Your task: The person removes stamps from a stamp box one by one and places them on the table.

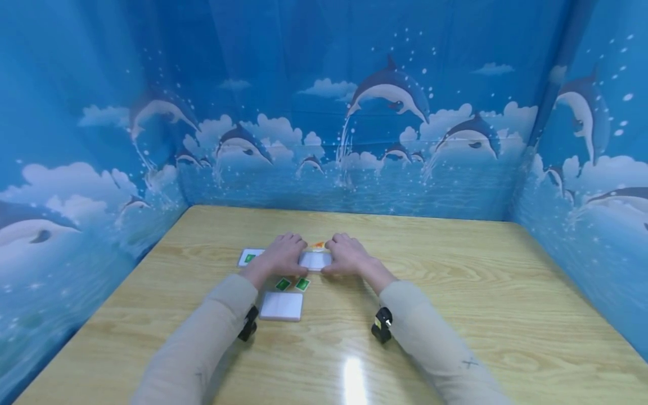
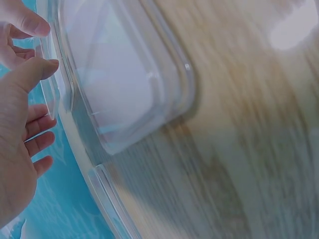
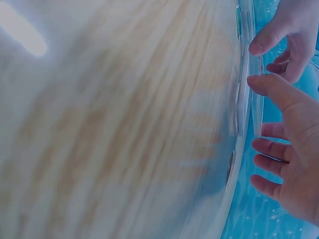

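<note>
Evidently both forearms, in beige sleeves (image 1: 215, 326), stretch forward and converge over the pale wood-grain table (image 1: 481, 315). The left hand (image 1: 282, 256) and right hand (image 1: 348, 256) face each other, palms inward, backs up. Each grips one end of a clear, flat rectangular plastic piece (image 1: 315, 261), thumb at the near edge and fingers towards the far side; in the wrist views the other fingers spread loosely. The piece is between the hands, above the table. Two small green cards with white borders (image 1: 302, 284) lie near the left hand, and a whitish translucent rectangular box (image 1: 281, 306) sits nearer the person.
</note>
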The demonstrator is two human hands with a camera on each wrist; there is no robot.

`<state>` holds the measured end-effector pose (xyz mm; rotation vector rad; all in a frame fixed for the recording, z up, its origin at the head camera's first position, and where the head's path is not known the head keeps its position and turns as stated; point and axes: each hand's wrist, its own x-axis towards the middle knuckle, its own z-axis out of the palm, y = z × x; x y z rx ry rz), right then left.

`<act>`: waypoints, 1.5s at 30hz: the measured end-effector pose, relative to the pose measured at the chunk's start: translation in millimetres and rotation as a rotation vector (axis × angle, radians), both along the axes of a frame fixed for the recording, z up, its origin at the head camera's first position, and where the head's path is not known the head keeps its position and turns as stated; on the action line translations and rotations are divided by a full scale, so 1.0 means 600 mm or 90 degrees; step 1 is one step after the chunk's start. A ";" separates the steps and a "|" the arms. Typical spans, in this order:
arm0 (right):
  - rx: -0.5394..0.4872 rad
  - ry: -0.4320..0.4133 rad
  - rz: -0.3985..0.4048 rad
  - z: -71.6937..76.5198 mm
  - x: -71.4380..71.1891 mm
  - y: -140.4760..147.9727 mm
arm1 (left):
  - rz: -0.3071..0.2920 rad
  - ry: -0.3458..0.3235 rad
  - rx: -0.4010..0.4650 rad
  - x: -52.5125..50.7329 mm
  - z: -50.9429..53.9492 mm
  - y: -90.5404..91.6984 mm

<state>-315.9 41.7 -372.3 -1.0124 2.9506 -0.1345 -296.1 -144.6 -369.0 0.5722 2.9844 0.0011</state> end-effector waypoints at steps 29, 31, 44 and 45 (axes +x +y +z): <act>0.015 -0.034 0.003 -0.006 -0.005 -0.002 | 0.005 -0.034 0.001 -0.002 -0.003 0.003; 0.014 -0.036 0.002 -0.005 -0.005 -0.002 | 0.004 -0.036 0.003 -0.002 -0.002 0.003; 0.002 -0.043 0.006 -0.007 -0.008 0.000 | -0.002 -0.037 0.006 -0.003 -0.004 0.002; 0.003 -0.042 0.007 -0.007 -0.008 0.000 | -0.004 -0.037 0.004 -0.003 -0.004 0.002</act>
